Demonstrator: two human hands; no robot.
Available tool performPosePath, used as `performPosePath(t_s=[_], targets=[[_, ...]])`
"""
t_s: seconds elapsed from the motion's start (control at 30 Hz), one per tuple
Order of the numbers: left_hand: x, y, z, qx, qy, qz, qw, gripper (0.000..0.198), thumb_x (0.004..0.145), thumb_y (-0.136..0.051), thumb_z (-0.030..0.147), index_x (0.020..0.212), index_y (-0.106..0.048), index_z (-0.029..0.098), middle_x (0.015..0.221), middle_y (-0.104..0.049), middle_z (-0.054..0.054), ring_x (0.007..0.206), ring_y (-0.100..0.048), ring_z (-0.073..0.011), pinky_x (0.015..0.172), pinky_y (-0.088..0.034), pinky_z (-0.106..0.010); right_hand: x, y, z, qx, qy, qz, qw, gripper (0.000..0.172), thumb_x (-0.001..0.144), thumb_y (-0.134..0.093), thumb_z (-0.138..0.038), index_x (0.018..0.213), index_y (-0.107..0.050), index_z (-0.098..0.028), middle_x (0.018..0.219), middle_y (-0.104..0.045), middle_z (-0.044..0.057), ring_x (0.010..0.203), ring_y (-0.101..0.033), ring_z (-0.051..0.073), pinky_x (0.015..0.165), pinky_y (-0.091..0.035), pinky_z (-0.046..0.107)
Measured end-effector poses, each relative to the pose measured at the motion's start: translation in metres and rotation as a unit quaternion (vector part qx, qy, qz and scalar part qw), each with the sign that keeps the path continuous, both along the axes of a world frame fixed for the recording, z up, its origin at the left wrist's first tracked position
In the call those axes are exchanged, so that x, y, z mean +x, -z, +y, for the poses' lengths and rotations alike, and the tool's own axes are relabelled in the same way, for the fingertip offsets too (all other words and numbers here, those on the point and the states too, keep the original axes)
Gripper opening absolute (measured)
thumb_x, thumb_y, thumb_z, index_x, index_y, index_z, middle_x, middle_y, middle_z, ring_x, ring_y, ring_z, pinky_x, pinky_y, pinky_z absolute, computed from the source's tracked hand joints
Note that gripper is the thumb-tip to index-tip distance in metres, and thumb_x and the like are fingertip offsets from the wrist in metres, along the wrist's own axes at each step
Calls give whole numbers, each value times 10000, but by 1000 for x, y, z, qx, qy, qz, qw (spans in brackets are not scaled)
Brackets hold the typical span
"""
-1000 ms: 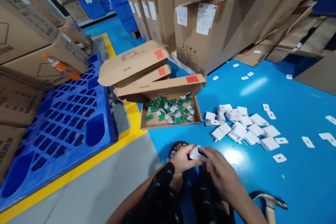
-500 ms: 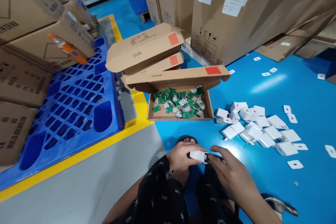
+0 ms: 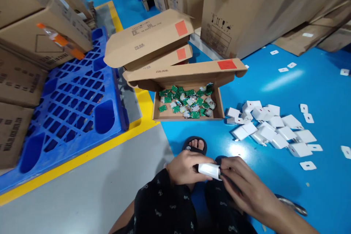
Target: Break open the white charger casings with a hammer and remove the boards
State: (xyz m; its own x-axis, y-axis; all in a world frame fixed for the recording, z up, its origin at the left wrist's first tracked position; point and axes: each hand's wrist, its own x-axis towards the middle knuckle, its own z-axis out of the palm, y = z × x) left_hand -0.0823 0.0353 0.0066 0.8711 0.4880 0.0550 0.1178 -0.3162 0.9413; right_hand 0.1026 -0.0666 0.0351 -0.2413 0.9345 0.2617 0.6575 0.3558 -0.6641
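My left hand (image 3: 184,167) is closed around a white charger housing (image 3: 208,170), held sideways above my knees. Close against the housing's right end, my right hand (image 3: 241,179) has its fingers pinched together. Whatever lies between those fingertips is hidden. Ahead of both hands, an open cardboard box (image 3: 189,118) contains a pile of green circuit boards (image 3: 195,114) with pale parts on them. To the right, a heap of white chargers (image 3: 265,131) rests on the blue floor, with loose white end plates (image 3: 308,165) scattered around it.
A blue plastic pallet (image 3: 120,117) with cartons (image 3: 65,29) stands at left, an orange-labelled bottle (image 3: 61,40) upon it. Lidded flat boxes (image 3: 153,38) sit behind the open box. Tall cartons (image 3: 219,25) rise at the back. A metal tool (image 3: 293,204) lies lower right, partly hidden.
My right fingers have drawn together at the housing's end, where they were more spread before. The housing has tilted slightly, and the whole view has shifted a little.
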Motion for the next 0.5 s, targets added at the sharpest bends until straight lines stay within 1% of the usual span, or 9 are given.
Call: performPosePath(t_s=[0.1,0.23,0.37,0.43,0.5], targets=[[-2,-6,1,-3,-6,29,1000,334,741,-738,293,1040,-675,160,957,-708,-55,848,-664,-174,771,-490,-212,3,2,-1,14,12,16,1000,155,867,-475,-115,995,-526,-185,933,-564,102,843,-553,192,682,-488,315],[-11,-10,2,-5,5,66,998,319,721,-751,262,1015,-679,164,926,-713,-44,828,-666,-172,746,-484,-208,3,7,-7,10,18,29,999,190,847,-508,-105,1013,-539,-191,947,-567,98,896,-561,202,726,-494,316],[-16,-9,1,12,17,41,999,347,696,-772,258,1008,-678,141,953,-709,-67,874,-664,-185,793,-479,-219,-7,9,-8,7,25,39,999,155,856,-494,-122,977,-546,-203,920,-559,87,870,-564,195,701,-497,305],[-17,-8,1,20,28,25,999,355,692,-775,262,1006,-677,128,953,-707,-83,868,-665,-189,795,-482,-228,-11,8,-9,7,13,47,999,128,864,-476,-119,942,-532,-204,903,-550,80,850,-557,185,689,-495,298],[-16,-7,1,10,39,22,999,362,692,-774,274,1010,-676,130,936,-709,-85,842,-666,-183,771,-486,-225,-10,8,-10,-1,-2,43,999,120,865,-479,-120,940,-519,-204,907,-544,79,854,-551,183,695,-493,300]])
